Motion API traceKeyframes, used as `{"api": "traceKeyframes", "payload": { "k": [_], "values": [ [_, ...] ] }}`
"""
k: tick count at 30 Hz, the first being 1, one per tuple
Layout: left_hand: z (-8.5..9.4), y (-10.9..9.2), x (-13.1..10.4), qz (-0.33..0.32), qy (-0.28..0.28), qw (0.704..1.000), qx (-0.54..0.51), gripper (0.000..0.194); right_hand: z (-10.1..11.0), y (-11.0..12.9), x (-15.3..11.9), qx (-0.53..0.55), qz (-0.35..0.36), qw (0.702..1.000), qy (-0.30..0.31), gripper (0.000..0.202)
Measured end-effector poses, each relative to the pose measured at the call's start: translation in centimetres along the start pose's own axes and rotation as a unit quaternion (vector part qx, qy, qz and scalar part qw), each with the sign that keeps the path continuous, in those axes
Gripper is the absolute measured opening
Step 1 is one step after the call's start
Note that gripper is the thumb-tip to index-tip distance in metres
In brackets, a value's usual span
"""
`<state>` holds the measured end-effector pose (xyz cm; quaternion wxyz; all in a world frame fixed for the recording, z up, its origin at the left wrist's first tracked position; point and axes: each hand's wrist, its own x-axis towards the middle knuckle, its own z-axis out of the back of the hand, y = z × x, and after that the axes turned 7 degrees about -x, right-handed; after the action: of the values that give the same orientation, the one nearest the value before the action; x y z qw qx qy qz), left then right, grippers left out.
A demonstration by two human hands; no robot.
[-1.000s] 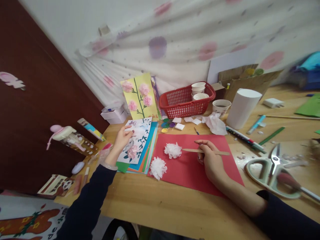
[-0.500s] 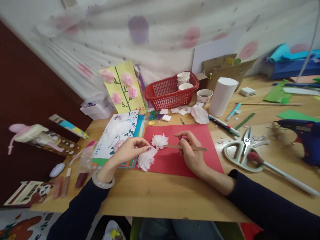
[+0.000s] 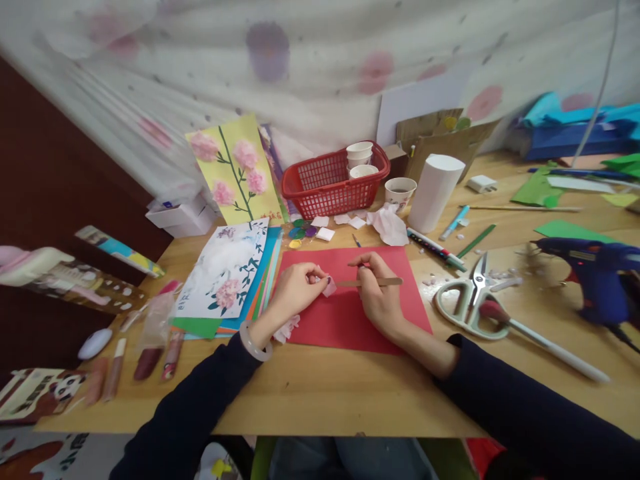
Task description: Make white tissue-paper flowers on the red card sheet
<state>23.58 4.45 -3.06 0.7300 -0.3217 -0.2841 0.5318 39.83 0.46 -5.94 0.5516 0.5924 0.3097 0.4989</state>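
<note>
My left hand [image 3: 299, 288], over the red paper sheet [image 3: 325, 327], pinches a small piece of thin tissue paper [image 3: 329, 287] between thumb and fingertips. The red shows through the tissue, giving it a pink look. In my right hand [image 3: 380, 297] is a flat wooden craft stick [image 3: 389, 282], held like a pen, its tip pointing left toward the tissue. A crumpled white tissue tuft [image 3: 287, 329] peeks out beneath my left wrist at the sheet's left edge. Whatever lies under my left hand is hidden.
A red basket [image 3: 327, 200] with paper cups stands behind the sheet. Scissors [image 3: 465, 300], a brush [image 3: 550, 347] and a blue glue gun [image 3: 600, 267] lie to the right. To the left are painted papers [image 3: 207, 267] and a bottle [image 3: 65, 277]; a floral picture [image 3: 235, 173] leans behind.
My left hand has moved right from the lower tuft, bringing the tissue piece close to the stick's tip. It now covers the upper tuft. My right hand keeps the stick.
</note>
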Motion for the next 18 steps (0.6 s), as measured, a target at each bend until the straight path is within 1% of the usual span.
{"api": "traceKeyframes", "payload": {
  "k": [4,8,12,15,17,18],
  "values": [
    [-0.3,0.0,0.3,-0.003,-0.002,1.000,0.029,0.013,-0.3,-0.2,0.0,-0.032,0.003,0.999,0.034,0.016],
    [-0.4,-0.2,0.5,0.004,0.000,0.999,0.053,0.013,-0.3,-0.1,0.0,-0.065,0.014,0.997,0.040,0.017],
    [-0.3,-0.4,0.5,0.005,0.016,0.997,0.071,0.014,-0.2,-0.1,0.0,-0.081,0.018,0.995,0.049,0.018],
    [0.9,-0.1,-0.3,-0.044,0.016,0.997,0.054,0.017,-0.2,-0.1,0.0,-0.076,0.011,0.995,0.060,0.018],
    [2.1,0.4,-1.4,-0.078,0.003,0.995,0.059,0.028,-0.2,0.0,0.0,-0.078,0.008,0.995,0.068,0.018],
    [2.7,0.8,-2.1,-0.082,-0.002,0.994,0.075,0.036,-0.2,0.0,0.0,-0.083,0.011,0.994,0.071,0.018]
  ]
}}
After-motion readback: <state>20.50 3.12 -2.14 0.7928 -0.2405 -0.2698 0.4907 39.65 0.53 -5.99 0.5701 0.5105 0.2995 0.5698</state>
